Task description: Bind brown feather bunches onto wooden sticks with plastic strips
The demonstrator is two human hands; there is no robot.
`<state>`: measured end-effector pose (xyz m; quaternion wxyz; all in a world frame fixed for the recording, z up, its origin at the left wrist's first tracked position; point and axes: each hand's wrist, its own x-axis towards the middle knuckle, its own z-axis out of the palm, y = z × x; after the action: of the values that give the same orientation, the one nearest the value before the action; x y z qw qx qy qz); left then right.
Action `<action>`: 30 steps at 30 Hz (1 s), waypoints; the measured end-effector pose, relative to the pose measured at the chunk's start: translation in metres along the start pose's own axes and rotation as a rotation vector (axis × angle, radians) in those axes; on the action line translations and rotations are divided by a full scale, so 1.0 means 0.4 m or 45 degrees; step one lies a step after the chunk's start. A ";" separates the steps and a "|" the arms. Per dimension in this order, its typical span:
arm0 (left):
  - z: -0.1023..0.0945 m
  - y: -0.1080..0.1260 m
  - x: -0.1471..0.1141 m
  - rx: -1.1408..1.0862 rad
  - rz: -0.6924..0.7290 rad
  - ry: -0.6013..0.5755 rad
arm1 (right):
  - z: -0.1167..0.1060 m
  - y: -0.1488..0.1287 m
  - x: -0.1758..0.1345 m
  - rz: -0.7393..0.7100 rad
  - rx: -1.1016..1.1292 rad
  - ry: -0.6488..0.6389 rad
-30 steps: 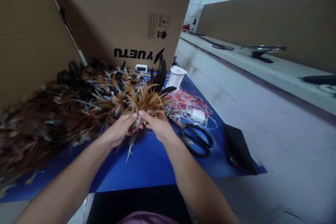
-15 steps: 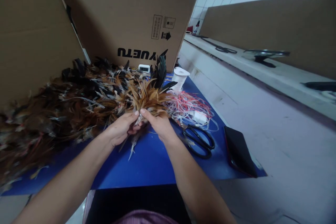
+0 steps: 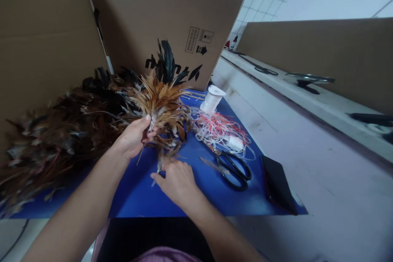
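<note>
My left hand (image 3: pixel 136 136) is closed around the base of a feather bundle (image 3: pixel 164 98). Brown feathers fan out from its pinch, and long dark ones rise at the back. Lower on the blue tabletop, my right hand (image 3: pixel 177 180) has thumb and fingers at either side of a small feather (image 3: pixel 159 168) with a pale quill, pinching it. A large heap of brown and black feathers (image 3: pixel 61 131) spreads to the left of my left hand. Black-handled scissors (image 3: pixel 235 170) lie to the right of my right hand, with a loose feather (image 3: pixel 215 165) across them.
Behind the scissors lies a tangle of red and white strips (image 3: pixel 221 129), beside a white spool (image 3: pixel 213 98). A dark phone-like slab (image 3: pixel 278 184) rests at the table's right edge. Cardboard panels (image 3: pixel 166 12) stand at the back and left. A white ledge (image 3: pixel 276 80) runs along the right.
My right hand has left the bundle and come down toward me to the small feather on the table. My left hand, still holding the bundle, has shifted slightly left.
</note>
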<state>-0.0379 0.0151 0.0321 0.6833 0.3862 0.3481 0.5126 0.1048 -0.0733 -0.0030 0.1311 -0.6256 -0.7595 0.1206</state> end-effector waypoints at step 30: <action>0.036 -0.057 -0.002 0.120 -0.016 0.028 | -0.108 0.007 0.077 0.152 2.008 0.319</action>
<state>-0.0158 0.0077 0.0186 0.6638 0.4100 0.3818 0.4955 0.1170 -0.0418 0.0380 0.6124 -0.3971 -0.3953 0.5578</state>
